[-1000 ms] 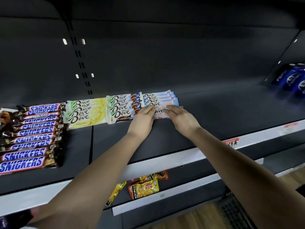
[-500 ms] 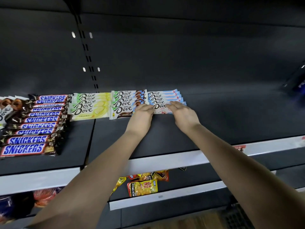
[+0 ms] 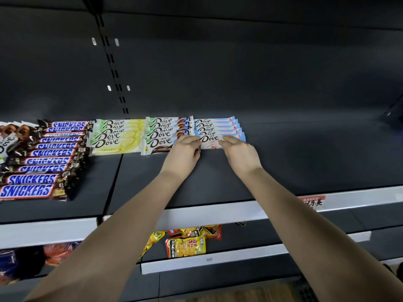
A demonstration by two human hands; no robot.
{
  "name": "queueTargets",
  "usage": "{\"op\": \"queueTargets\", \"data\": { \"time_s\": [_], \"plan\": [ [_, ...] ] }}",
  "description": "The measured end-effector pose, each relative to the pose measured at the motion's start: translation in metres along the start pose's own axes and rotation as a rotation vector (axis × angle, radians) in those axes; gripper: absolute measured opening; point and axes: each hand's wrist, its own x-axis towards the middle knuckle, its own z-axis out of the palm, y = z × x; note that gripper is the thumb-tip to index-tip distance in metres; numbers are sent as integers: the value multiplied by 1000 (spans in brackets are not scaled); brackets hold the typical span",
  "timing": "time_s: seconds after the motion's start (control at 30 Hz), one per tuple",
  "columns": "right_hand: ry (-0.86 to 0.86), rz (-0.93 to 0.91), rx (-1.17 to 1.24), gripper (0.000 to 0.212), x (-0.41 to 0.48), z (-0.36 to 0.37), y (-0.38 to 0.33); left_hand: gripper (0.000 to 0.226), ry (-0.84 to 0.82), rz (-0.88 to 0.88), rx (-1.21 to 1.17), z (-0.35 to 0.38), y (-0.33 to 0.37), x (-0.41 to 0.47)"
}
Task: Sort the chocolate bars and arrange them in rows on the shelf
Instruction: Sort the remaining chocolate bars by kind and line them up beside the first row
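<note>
On the dark shelf (image 3: 283,162) lie rows of bars: Snickers (image 3: 50,153) at the left, yellow Dove bars (image 3: 115,136), brown-and-white Dove bars (image 3: 161,134), then pale blue Dove bars (image 3: 218,126). The front blue-and-pink Dove bar (image 3: 210,141) lies flat at the row's near end. My left hand (image 3: 184,152) pinches its left end and my right hand (image 3: 238,151) rests on its right end, fingers on the wrapper.
More Dove bars with nut pictures (image 3: 8,136) sit at the far left edge. The lower shelf holds yellow and red snack packets (image 3: 185,246). A white price rail (image 3: 209,214) with a red label (image 3: 311,202) fronts the shelf. Bare shelf stretches to the right.
The view has swung left and down a little. Both hands stay on the front blue Dove bar, which has been drawn slightly into line with its row.
</note>
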Motion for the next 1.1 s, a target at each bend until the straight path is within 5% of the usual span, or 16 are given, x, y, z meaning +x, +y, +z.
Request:
{"op": "queueTargets", "data": {
  "time_s": [0.43, 0.63, 0.73, 1.1],
  "plan": [
    [133, -244, -103, 39, 6, -5, -19, 29, -41, -6, 31, -1, 2, 2],
    [206, -169, 84, 22, 18, -5, -66, 36, -29, -50, 52, -24, -2, -5],
    [146, -114, 144, 31, 26, -13, -91, 38, 3, -106, 68, -50, -19, -8],
    [235, -339, 272, 32, 60, -17, -229, 39, 78, -285, 379, -157, -114, -58]
  ]
}}
